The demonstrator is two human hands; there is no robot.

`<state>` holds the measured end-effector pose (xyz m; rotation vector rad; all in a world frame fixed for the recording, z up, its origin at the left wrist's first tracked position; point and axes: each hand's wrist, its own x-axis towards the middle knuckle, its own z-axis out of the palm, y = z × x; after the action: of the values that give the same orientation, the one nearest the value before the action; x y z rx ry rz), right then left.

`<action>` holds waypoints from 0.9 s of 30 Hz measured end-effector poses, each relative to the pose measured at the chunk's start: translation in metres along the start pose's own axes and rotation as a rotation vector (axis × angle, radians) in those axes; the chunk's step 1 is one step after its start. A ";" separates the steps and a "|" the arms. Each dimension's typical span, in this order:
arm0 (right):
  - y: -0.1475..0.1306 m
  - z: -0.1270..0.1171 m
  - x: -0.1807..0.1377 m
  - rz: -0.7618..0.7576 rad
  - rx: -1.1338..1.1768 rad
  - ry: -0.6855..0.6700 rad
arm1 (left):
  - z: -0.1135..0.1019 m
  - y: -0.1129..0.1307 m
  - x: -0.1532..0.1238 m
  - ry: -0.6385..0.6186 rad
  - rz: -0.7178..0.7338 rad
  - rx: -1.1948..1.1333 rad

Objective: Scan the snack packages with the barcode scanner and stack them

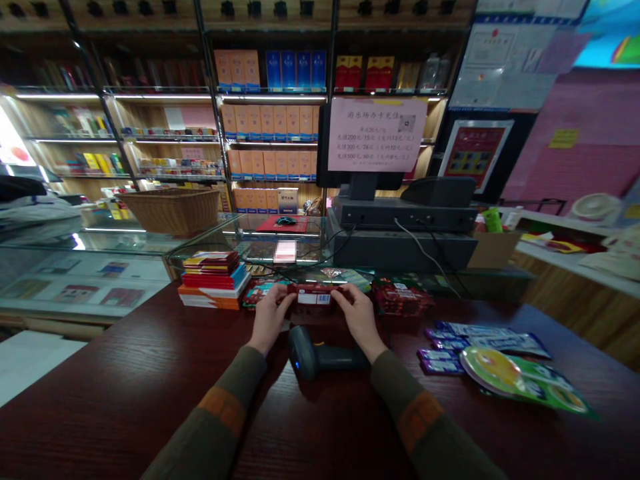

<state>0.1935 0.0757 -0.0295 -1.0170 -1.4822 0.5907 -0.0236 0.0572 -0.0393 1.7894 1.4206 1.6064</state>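
Between both hands is a small dark red box (314,291) with a white label and a barcode facing me. The fingers of my left hand (273,317) pinch its left end. At its right end, my right hand (357,317) grips it the same way. A dark handheld barcode scanner (325,357) with a blue light lies on the table just in front, between my forearms. Beyond my left hand sits a green and red packet (260,293), partly hidden. Dark red packs (403,297) lie to the right of my right hand.
A stack of coloured boxes (213,283) stands at the left. Purple snack bars (445,360) and a green-yellow packet (523,380) lie at the right. Behind are a glass case (220,233), a wicker basket (173,210) and a register (400,240) with trailing cables.
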 end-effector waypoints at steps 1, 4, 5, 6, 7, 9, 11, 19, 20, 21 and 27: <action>0.001 0.001 0.000 0.006 0.011 0.000 | 0.001 -0.001 0.000 0.004 -0.001 -0.008; 0.004 0.005 0.002 0.029 0.045 0.035 | 0.002 -0.005 0.000 0.018 0.035 0.078; 0.005 0.006 0.002 0.037 0.052 0.051 | 0.001 -0.006 0.001 0.022 0.068 0.149; 0.005 0.007 0.003 0.045 0.053 0.069 | 0.001 -0.007 0.001 0.014 0.115 0.229; 0.005 0.008 0.003 0.050 0.047 0.086 | 0.000 -0.007 0.001 -0.003 0.170 0.304; 0.005 0.009 0.004 0.057 0.021 0.115 | -0.002 -0.007 0.001 -0.057 0.269 0.415; 0.004 0.010 0.005 0.063 -0.004 0.137 | -0.006 -0.006 0.002 -0.113 0.330 0.485; 0.001 0.015 0.007 0.089 -0.047 0.166 | -0.017 -0.002 0.005 -0.224 0.455 0.687; 0.001 0.015 0.007 0.092 -0.042 0.166 | -0.017 -0.001 0.005 -0.216 0.464 0.710; 0.000 0.015 0.007 0.092 -0.034 0.165 | -0.017 0.001 0.005 -0.202 0.474 0.731; -0.007 0.018 0.007 0.099 0.027 0.166 | -0.013 0.009 0.000 -0.121 0.507 0.829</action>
<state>0.1748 0.0812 -0.0232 -1.0963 -1.2806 0.5802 -0.0312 0.0493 -0.0286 2.8405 1.8321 1.1126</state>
